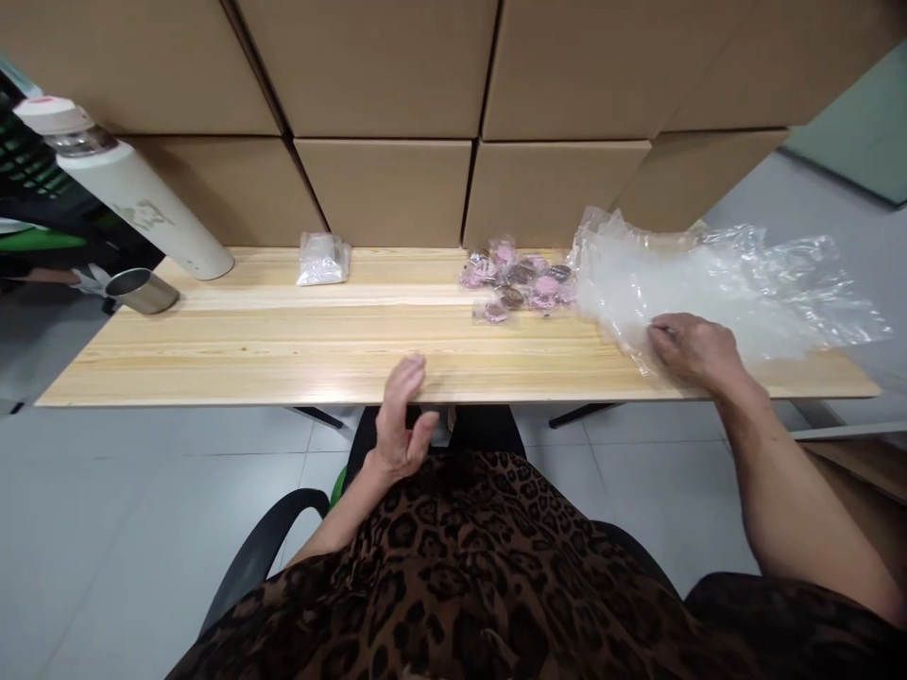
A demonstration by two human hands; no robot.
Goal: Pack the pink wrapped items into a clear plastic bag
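Observation:
My right hand [691, 349] rests at the near left side of a pile of clear plastic bags [744, 283], its fingers curled and pinching at the plastic. How many layers are between the fingertips is hidden. Over the table's front edge hovers my left hand [403, 420], fingers stretched out and thumb apart, holding nothing. Left of the bags lies a cluster of small wrapped pieces [521, 274], pink and brown, each in clear film. A small clear packet with white contents [323, 259] lies farther left, near the boxes.
Stacked cardboard boxes [386, 189] wall off the back of the wooden table [248, 349]. At the left end stand a tall white bottle [152, 203] and a tilted-looking metal cup [144, 291]. A black chair armrest [262, 538] is beside my left arm.

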